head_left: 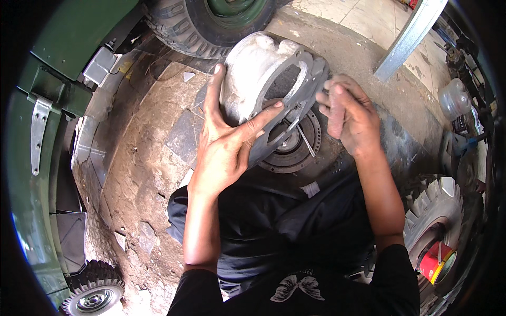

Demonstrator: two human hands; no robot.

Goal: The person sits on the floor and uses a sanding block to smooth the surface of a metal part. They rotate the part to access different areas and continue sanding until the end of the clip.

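My left hand (224, 137) steadies a cast metal bell housing (253, 68), its thumb across the flange and its index finger stretched along the pale side. The housing is tilted, with a large opening in its grey flanged face. Beside that flange, my right hand (354, 113) is closed on a small pinkish-brown piece (336, 118) that looks like folded sandpaper. It appears apart from the metal. Beneath the housing's near side sits a dark round plate (287, 162) with holes around its rim, partly hidden. A thin bright rod (307, 140) crosses over it.
A large tyre (197, 29) stands just beyond the housing. Green vehicle bodywork (31, 158) runs along the left. A metal post (411, 39) rises at the far right. Nearer on the right are another tyre (435, 208), a red can (437, 262) and a clear plastic bottle (454, 99).
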